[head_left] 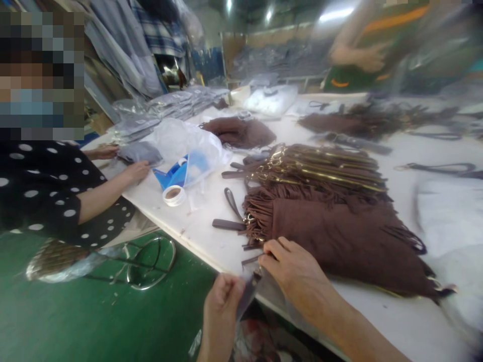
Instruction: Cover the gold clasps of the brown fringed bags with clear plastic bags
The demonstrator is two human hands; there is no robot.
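My left hand point(222, 299) is closed on a dark wrist strap point(247, 296) just off the table's front edge; a small metal fitting shows at its upper end. My right hand point(294, 266) lies over the near left corner of a brown fringed bag point(324, 236). Its thumb and fingers are pinched together beside the fringe and a gold clasp; what they grip is hidden. Behind this bag, more brown bags point(320, 168) are stacked with gold zips and clasps showing. Loops of wrist straps point(228, 224) stick out from their left side.
A white roll of tape point(174, 195) and a blue tape dispenser point(175, 173) sit by clear plastic bags point(188, 133). At left, a co-worker's hands point(138, 171) handle a grey packet point(141, 152). Another person point(362, 58) stands across the white table point(196, 229). A stool point(151, 264) stands below.
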